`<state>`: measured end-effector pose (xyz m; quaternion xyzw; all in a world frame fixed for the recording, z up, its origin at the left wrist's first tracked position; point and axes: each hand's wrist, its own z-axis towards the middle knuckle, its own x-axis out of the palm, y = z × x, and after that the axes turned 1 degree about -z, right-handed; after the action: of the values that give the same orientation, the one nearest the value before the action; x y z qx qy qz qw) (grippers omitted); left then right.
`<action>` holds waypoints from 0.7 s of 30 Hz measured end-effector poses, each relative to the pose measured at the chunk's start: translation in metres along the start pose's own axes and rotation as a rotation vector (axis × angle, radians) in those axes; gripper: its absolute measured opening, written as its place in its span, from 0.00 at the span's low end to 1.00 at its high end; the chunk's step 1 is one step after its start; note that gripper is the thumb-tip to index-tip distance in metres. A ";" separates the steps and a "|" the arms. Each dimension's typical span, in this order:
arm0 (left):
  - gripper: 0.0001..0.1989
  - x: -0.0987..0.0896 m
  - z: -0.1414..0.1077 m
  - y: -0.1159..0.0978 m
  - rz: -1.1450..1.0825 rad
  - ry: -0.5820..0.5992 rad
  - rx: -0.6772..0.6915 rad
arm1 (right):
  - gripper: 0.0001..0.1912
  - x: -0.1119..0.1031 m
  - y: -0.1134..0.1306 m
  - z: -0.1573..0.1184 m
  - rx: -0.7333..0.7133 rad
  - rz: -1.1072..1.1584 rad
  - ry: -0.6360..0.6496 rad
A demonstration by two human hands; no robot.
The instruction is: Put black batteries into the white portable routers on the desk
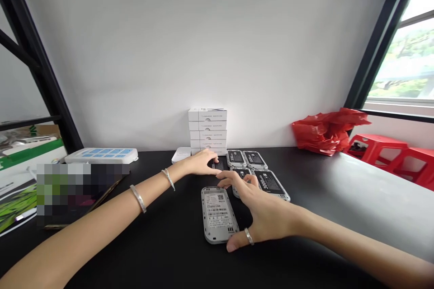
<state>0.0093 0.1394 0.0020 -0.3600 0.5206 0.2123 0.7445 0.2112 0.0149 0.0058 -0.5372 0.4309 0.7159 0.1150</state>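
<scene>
My left hand (203, 162) reaches forward to a black battery (221, 163) beside the box stack, its thumb and fingers closed about the battery's edges. Nearer to me, a grey-white device casing (219, 214) lies flat, its open bay showing a printed label with a QR code. My right hand (251, 203) spans that casing, thumb at the lower right corner and fingertips by the top edge. Just beyond, several casings (256, 160) hold black batteries marked 3000 mAh; my right hand partly hides the front ones (271, 182).
Several white boxes (208, 132) are stacked against the wall, next to a small white device (181, 154). A white case with blue panels (101, 155) sits left. A red plastic bag (325, 131) lies at the right edge, near red stools (379, 149).
</scene>
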 end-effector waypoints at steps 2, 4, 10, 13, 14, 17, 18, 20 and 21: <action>0.20 -0.002 -0.010 0.000 -0.012 -0.033 -0.008 | 0.55 0.001 0.001 -0.001 0.019 0.015 -0.003; 0.25 -0.005 -0.023 -0.003 -0.023 -0.109 -0.027 | 0.54 0.002 0.002 -0.002 0.033 0.030 -0.011; 0.33 -0.012 -0.069 -0.035 -0.185 -0.217 -0.125 | 0.54 0.002 0.006 -0.002 0.018 0.026 -0.033; 0.35 -0.010 -0.089 -0.056 -0.260 -0.133 -0.150 | 0.54 0.003 0.007 -0.003 0.048 0.060 -0.042; 0.36 -0.009 -0.094 -0.061 -0.283 -0.117 -0.161 | 0.54 0.004 0.007 -0.004 0.054 0.071 -0.043; 0.36 -0.004 -0.104 -0.071 -0.352 -0.104 -0.178 | 0.56 0.006 0.005 -0.004 0.052 0.079 -0.054; 0.35 -0.003 -0.106 -0.073 -0.373 -0.104 -0.181 | 0.56 0.006 0.004 -0.004 0.045 0.073 -0.061; 0.35 0.000 -0.109 -0.076 -0.401 -0.102 -0.198 | 0.55 0.007 0.004 -0.003 0.025 0.060 -0.070; 0.36 0.000 -0.110 -0.077 -0.411 -0.100 -0.207 | 0.54 0.007 0.004 -0.002 0.012 0.052 -0.073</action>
<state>-0.0060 0.0062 0.0041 -0.5221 0.3744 0.1260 0.7559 0.2076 0.0089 0.0014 -0.4984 0.4445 0.7353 0.1152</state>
